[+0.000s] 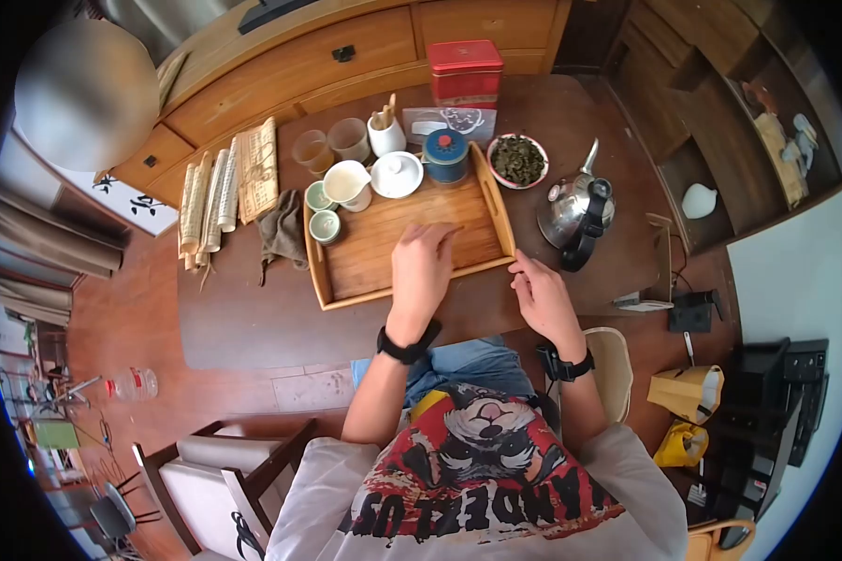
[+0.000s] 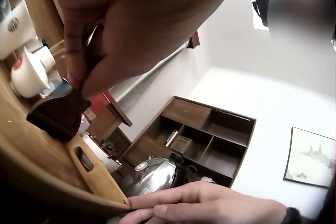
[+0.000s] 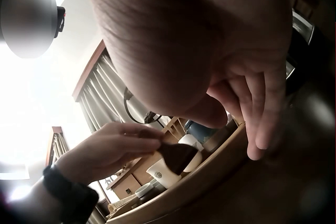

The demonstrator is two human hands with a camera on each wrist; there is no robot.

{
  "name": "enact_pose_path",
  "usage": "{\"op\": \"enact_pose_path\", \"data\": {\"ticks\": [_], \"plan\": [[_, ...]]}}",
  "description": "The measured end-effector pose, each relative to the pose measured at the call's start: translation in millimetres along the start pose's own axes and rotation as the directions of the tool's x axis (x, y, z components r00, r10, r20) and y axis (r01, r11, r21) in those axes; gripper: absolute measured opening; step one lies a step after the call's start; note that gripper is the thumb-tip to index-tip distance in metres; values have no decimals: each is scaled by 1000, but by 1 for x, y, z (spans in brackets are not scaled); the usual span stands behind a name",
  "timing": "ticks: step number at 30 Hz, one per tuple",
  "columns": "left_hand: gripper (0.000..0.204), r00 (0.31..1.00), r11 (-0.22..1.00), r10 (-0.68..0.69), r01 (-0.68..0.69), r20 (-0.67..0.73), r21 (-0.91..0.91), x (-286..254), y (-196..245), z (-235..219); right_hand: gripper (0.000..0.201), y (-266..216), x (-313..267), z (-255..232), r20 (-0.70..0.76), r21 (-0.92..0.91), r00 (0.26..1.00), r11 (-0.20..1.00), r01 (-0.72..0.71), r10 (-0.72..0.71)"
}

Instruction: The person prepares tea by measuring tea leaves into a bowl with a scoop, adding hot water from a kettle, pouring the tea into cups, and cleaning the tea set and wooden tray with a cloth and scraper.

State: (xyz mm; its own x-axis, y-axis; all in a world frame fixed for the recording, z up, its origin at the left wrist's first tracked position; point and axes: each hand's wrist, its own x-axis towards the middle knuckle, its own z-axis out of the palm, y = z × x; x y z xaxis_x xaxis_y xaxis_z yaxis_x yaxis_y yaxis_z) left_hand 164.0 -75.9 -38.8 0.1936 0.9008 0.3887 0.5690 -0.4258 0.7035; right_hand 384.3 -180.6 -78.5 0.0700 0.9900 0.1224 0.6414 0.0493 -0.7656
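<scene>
A wooden tray (image 1: pixel 384 294) lies on the dark table, with a pitcher (image 1: pixel 347 183), small green cups, a white lidded bowl (image 1: pixel 397 174) and a blue canister (image 1: pixel 445 154) along its left and far parts. Over the tray's bare middle, my left hand (image 1: pixel 421 276) pinches a dark, flat-headed tool (image 2: pixel 60 116) by its narrow end; its wide head is down near the wood by the handled side. My right hand (image 1: pixel 544 301) touches the tray's near right corner with its fingertips, the fingers fairly straight (image 3: pixel 257 108).
Right of the tray are a bowl of leaves (image 1: pixel 518 161) and a steel kettle (image 1: pixel 575 210). A red tin (image 1: pixel 465 73) stands behind. To the left are glasses (image 1: pixel 312 151), a dark cloth (image 1: pixel 282 229) and rolled mats (image 1: pixel 223 192). A white holder with sticks (image 1: pixel 385 136) is at the back.
</scene>
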Motion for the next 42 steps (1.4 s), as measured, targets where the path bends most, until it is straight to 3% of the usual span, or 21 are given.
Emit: {"op": "enact_pose_path", "data": {"ticks": [1,5,8,10,13,17,19,21,24,33,37,42], "plan": [[21,991,991,134,-134,-5,13,11,0,12,43,1,0,0,-1,-40,1000,999,31,-31],[16,981,964,195,-196,25,178,46,2,50,43,-1,1,-2,-3,46,1000,999,-12,12],[14,982,946,107,-149,157,289,58,0,70,41,-4,3,-7,1,54,1000,998,-19,18],[8,973,926,202,-226,108,302,60,0,78,40,-1,4,-8,3,56,1000,998,-21,21],[11,964,898,95,-190,248,397,57,1,77,41,0,6,-11,9,57,1000,998,-4,4],[15,940,903,25,-167,340,396,31,16,62,37,-2,9,-13,-4,53,1000,999,-14,14],[23,930,919,179,-274,320,283,9,19,58,36,-3,11,-12,-1,61,999,998,-33,33],[27,910,916,188,-298,370,268,-10,21,52,31,-4,12,-11,-31,15,999,999,-30,30],[26,906,923,257,-333,336,194,-25,29,44,30,-2,13,-11,-48,-1,999,1000,-9,9],[26,836,967,211,-253,507,15,-5,31,19,29,-9,16,-13,-35,-31,998,998,-51,50],[27,844,970,225,-242,487,-28,7,22,13,29,-10,17,-15,-25,-40,998,997,-59,58],[27,779,942,331,-301,532,-145,30,6,6,31,-9,17,-16,3,-40,998,998,-57,57]]}}
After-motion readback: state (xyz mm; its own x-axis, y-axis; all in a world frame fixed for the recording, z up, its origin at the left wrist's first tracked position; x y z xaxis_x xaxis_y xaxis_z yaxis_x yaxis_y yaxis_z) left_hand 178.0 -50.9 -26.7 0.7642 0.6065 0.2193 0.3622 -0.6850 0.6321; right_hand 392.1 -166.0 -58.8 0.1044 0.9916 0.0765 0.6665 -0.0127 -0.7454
